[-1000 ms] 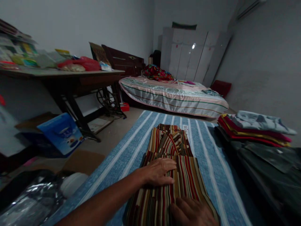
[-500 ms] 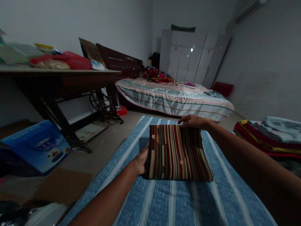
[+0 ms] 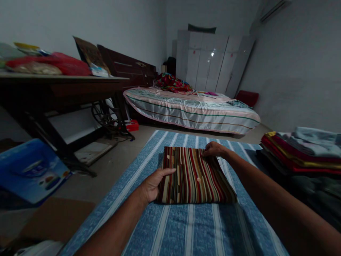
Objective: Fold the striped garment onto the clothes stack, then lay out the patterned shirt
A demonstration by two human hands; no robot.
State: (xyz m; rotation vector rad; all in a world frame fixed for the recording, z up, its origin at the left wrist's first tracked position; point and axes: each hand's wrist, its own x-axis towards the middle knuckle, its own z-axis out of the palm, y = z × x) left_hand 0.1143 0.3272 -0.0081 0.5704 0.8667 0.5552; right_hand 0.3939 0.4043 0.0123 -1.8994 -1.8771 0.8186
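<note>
A folded striped cloth (image 3: 190, 181), in red, brown, cream and black, lies in front of me on a blue surface with white stripes (image 3: 177, 227). My left hand (image 3: 156, 183) grips its left edge, the thumb resting on top and the other fingers hidden underneath. At the far edge, right of the middle, my right hand (image 3: 214, 149) pinches the cloth between thumb and fingers. The cloth's right side slopes down toward its near right corner.
To the right sits a stack of folded fabrics (image 3: 301, 153) in red, yellow and grey. A dark sewing-machine table (image 3: 66, 83) stands at the left, above a blue box (image 3: 34, 170). Beyond are a bed (image 3: 191, 110) and a white wardrobe (image 3: 205, 64).
My left thumb has come over the top of the cloth. My right hand has lowered slightly with the far edge, and the cloth lies flatter. The view has shifted a little to the right.
</note>
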